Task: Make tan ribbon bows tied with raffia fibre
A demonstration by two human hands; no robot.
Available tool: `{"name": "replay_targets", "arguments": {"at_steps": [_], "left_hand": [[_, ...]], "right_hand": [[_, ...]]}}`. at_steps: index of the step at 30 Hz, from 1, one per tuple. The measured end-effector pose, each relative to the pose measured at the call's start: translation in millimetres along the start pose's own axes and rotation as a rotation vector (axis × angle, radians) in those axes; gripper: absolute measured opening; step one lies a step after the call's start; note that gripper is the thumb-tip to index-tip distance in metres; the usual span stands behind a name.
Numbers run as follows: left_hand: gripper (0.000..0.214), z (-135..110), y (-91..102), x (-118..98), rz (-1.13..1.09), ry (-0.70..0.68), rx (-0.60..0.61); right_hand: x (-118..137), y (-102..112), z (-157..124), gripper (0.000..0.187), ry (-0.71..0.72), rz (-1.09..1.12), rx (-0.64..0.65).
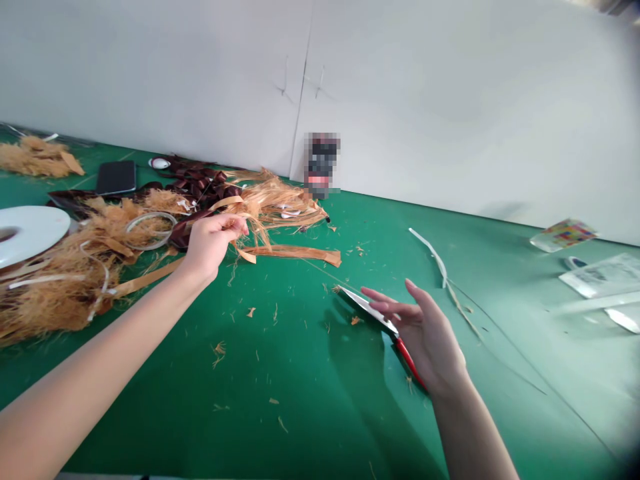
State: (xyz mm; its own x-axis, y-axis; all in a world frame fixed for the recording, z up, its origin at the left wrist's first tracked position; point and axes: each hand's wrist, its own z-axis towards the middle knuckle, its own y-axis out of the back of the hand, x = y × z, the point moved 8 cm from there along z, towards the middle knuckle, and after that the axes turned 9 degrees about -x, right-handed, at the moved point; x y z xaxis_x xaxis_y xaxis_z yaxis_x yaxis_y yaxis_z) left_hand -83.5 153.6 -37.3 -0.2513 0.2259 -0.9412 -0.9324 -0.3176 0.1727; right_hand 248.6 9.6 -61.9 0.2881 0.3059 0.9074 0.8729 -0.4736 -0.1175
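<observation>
The left grip (215, 243) is narrow, pinched tight on a few strands of straw-coloured fibre (253, 227), and those strands run straight up out of a shaggy tan tangle (275, 207) just beyond the fingers! Over on the right, the right grip (423, 337) is wrapped around a pair of red-handled scissors (363, 301), held well apart from the left hand. The blades point up and left toward the fibre and look closed, with the red handle (410, 360) poking out below the palm.

Now the table (320, 400), covered in green matting and peppered with tan scraps (250, 312). A flat tan strip (295, 253) lies just past the left hand, and dark brown ribbon loops (200, 183) are bunched behind it. To the far left sits a big heap of frayed tan fibre (60, 287), with a clear plastic ring (150, 230) resting on it and a white spool (27, 230) at its edge. Further back there's a black phone (116, 177), and a pixelated object (321, 165), too blurred to make out, stands by the white wall (425, 87). Out on the right, a thin white strip (433, 257) curves across the mat, with plastic packets (600, 275) near the table's far edge.
</observation>
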Motion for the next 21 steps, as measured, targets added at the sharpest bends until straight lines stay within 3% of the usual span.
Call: {"name": "replay_targets", "arguments": {"at_steps": [3, 5, 8, 11, 14, 17, 21], "left_hand": [[0.014, -12.1, -10.5, -14.5, 0.003, 0.007, 0.084], [0.014, -27.3, -24.1, -27.6, 0.024, -0.002, 0.183], [0.016, -58.4, -53.5, -56.6, 0.082, -0.142, 0.422], [0.015, -79.5, -68.6, -78.5, 0.07, -0.209, 0.483], [0.025, -94.3, -78.9, -92.8, 0.049, -0.297, 0.55], [0.006, -104.3, -82.7, -101.0, 0.091, -0.45, 0.589], [0.027, -106.0, -82.1, -97.6, 0.104, -0.477, 0.643]], "right_hand": [[12.3, -3.5, -2.4, 0.042, 0.171, 0.021, -0.026], [17.1, -18.5, -7.9, 0.046, 0.22, 0.075, 0.086], [13.1, -49.7, -21.3, 0.062, 0.126, 0.164, 0.336], [5.5, -72.3, -35.1, 0.076, 0.016, 0.215, 0.494], [0.7, -86.2, -44.8, 0.083, -0.02, 0.232, 0.59], [-0.6, -93.7, -49.8, 0.085, -0.018, 0.21, 0.648], [1.8, -92.4, -48.2, 0.084, -0.001, 0.145, 0.641]]}}
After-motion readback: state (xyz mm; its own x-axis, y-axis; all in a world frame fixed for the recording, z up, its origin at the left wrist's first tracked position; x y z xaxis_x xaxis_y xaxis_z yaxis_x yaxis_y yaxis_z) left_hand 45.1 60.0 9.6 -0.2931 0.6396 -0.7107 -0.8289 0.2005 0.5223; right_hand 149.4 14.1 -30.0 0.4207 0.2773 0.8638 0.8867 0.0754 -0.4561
